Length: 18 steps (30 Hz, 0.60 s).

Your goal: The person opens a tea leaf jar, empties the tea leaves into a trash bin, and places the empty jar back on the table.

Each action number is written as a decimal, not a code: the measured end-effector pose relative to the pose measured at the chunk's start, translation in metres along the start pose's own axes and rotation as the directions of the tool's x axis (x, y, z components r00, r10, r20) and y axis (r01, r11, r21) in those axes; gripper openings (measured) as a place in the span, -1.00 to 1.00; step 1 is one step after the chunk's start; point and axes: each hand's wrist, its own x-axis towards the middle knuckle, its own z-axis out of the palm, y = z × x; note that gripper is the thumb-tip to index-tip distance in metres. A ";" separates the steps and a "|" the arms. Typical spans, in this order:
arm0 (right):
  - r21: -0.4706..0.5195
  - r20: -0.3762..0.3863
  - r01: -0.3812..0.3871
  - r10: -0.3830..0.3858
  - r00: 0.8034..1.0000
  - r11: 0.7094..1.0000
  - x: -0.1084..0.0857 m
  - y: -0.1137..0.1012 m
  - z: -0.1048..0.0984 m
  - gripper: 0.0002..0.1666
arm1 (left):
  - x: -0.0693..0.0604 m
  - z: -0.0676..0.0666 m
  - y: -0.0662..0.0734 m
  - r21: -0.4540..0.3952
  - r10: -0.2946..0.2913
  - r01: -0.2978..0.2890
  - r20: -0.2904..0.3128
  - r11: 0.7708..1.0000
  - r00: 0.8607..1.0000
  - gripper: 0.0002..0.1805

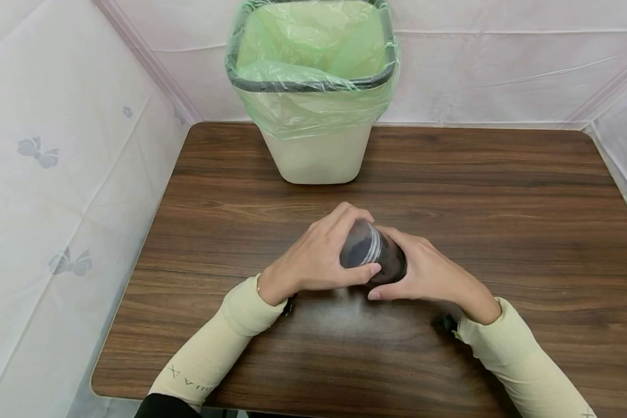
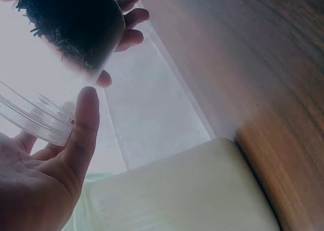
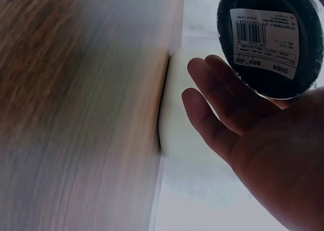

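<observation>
Pale sheeting (image 1: 501, 75) on all visible sides, brown wood-grain table (image 1: 501, 191), liner'd bin (image 1: 319, 159) at far edge; bin = my ref. pt.

Grip: both hands on one clear jar (image 1: 389, 255) w/ dark contents, near side of bin, a little R of its midline, apart from it. L hand (image 1: 319, 252) has thumb + fingers bent round clear end; R hand (image 1: 423, 267) likewise round dark end. Both gapped only as wide as jar's girth.

Key relation: jar on its side, axis approx. crosswise in front of bin: clear end to L, base to R, so each hand has own end. L hand's fingers reach slightly nearer bin than R's. Ridged ring (image 1: 374, 244) sits betw. the two grips. Can't tell if jar touches table or is just above.

R wrist view: base faces R forearm, white barcode label (image 3: 266, 41) on it. L wrist view: dark shreds (image 2: 76, 28) inside.

Further out: cream sleeves (image 1: 240, 316) both arms. Table runs both sides of bin. Green liner (image 1: 313, 110) folded over bin's dark rim (image 1: 292, 87). Sheeting L of bin has faint grey bow prints (image 1: 70, 262).
</observation>
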 end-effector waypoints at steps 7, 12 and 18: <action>0.006 -0.034 0.001 -0.001 0.999 1.000 0.000 -0.002 0.001 0.10 | 0.000 -0.001 0.001 -0.011 0.001 -0.002 -0.020 1.000 1.000 -0.32; 0.003 -0.061 0.016 -0.016 0.998 1.000 0.000 -0.001 0.002 0.03 | 0.000 -0.001 0.002 -0.024 0.009 -0.009 -0.031 1.000 0.999 -0.31; 0.016 -0.071 0.011 -0.010 0.997 1.000 0.000 -0.002 0.003 0.00 | 0.000 -0.002 0.003 -0.023 0.015 -0.016 -0.039 1.000 0.999 -0.30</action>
